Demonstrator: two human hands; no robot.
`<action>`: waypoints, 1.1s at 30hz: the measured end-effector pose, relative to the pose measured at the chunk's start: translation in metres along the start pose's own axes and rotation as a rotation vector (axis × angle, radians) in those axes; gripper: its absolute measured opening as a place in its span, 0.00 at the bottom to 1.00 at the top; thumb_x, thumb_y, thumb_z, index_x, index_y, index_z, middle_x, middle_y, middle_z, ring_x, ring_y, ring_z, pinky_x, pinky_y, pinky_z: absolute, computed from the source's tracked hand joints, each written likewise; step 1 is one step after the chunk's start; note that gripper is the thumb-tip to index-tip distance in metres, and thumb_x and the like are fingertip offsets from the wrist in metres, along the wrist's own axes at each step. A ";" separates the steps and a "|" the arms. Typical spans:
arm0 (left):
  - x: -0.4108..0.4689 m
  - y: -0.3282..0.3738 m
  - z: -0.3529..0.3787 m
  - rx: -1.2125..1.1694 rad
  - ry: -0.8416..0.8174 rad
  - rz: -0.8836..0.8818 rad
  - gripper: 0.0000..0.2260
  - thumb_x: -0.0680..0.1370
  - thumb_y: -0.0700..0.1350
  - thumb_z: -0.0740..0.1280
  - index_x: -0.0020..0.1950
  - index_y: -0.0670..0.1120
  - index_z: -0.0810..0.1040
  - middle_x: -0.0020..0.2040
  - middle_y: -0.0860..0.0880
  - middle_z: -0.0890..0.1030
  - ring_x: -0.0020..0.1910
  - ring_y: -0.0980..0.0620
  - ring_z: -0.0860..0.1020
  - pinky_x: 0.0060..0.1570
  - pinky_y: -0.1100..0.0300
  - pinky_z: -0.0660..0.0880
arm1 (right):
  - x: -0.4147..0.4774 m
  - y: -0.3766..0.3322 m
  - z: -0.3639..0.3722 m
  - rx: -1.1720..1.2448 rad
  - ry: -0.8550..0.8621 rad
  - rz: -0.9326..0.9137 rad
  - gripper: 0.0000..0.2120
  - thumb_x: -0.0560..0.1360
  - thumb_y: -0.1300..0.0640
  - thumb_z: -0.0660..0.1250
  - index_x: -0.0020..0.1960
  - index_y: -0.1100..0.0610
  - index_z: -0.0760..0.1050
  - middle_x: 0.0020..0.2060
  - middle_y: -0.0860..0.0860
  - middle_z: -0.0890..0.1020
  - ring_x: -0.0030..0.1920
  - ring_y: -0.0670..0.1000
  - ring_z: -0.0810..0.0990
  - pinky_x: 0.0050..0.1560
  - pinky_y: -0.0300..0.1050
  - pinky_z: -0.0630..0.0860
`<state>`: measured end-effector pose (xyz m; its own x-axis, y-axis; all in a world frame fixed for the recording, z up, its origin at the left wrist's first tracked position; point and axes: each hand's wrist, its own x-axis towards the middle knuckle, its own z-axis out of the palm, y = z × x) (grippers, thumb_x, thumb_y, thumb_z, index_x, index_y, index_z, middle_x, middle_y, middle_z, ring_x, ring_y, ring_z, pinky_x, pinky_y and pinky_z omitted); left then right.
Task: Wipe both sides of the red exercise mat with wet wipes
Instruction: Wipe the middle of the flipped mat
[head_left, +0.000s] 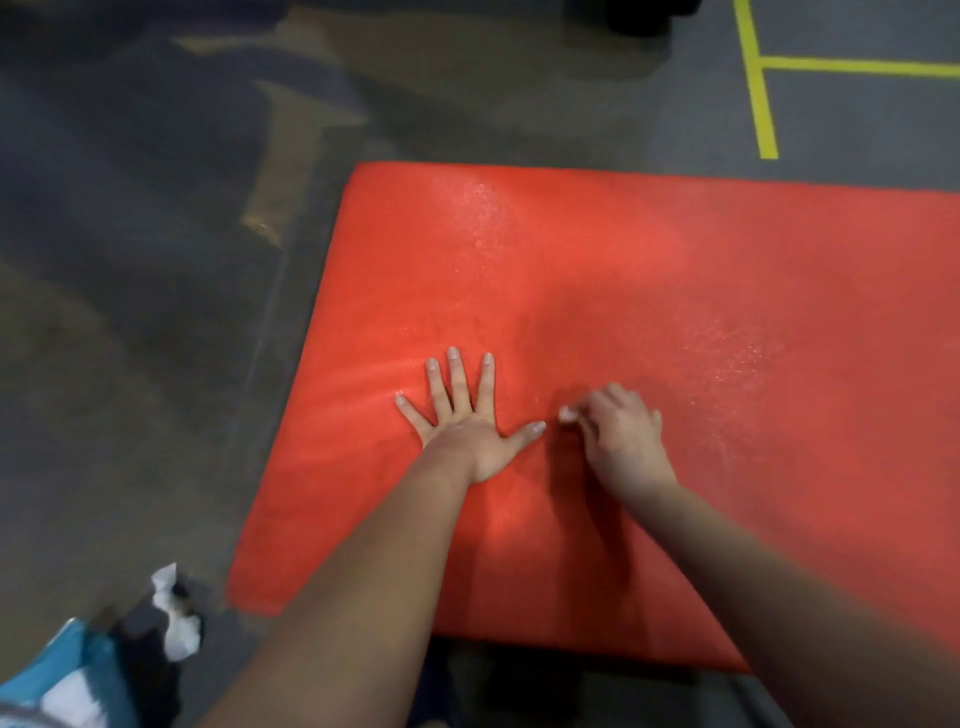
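The red mat (675, 312) lies on the floor (130, 312), its right end cut off. The left hand (467, 436) rests flat on it, fingers spread. The right hand (618, 436) is curled just beside; whether it pinches anything I cannot tell.

Red exercise mat (675, 312), lying flat on the grey floor (130, 312), top glistening with wet speckles, crumpled white wet wipe (176, 618) on the floor near its near left corner, blue-and-white pack (67, 670) just beside the wipe

Red mat (649, 291): foam-like, pebbled, wet sheen.
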<state>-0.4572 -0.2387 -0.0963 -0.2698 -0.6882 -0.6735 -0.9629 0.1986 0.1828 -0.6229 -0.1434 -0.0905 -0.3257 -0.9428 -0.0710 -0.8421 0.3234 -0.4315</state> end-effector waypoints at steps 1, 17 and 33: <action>0.000 0.000 0.000 0.003 0.003 -0.001 0.50 0.70 0.82 0.50 0.77 0.61 0.24 0.73 0.49 0.16 0.72 0.42 0.18 0.66 0.25 0.28 | -0.015 -0.004 0.003 -0.003 -0.034 -0.097 0.07 0.78 0.51 0.63 0.46 0.48 0.79 0.45 0.48 0.78 0.49 0.58 0.78 0.45 0.55 0.69; -0.001 -0.002 0.003 0.007 0.047 0.015 0.50 0.70 0.82 0.49 0.78 0.60 0.26 0.74 0.48 0.18 0.73 0.42 0.19 0.67 0.25 0.28 | -0.074 0.007 0.006 0.122 -0.082 -0.050 0.05 0.76 0.54 0.74 0.45 0.53 0.79 0.41 0.53 0.76 0.43 0.60 0.76 0.46 0.56 0.74; 0.000 -0.004 0.021 0.061 0.223 0.038 0.47 0.71 0.81 0.44 0.80 0.58 0.30 0.79 0.46 0.24 0.77 0.40 0.26 0.68 0.23 0.33 | -0.108 0.019 -0.014 0.214 -0.266 -0.186 0.14 0.78 0.42 0.63 0.46 0.50 0.81 0.40 0.47 0.77 0.45 0.54 0.78 0.45 0.58 0.76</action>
<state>-0.4529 -0.2246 -0.1119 -0.3070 -0.8156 -0.4905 -0.9517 0.2641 0.1565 -0.6099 -0.0346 -0.0785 -0.0296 -0.9808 -0.1929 -0.7585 0.1477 -0.6348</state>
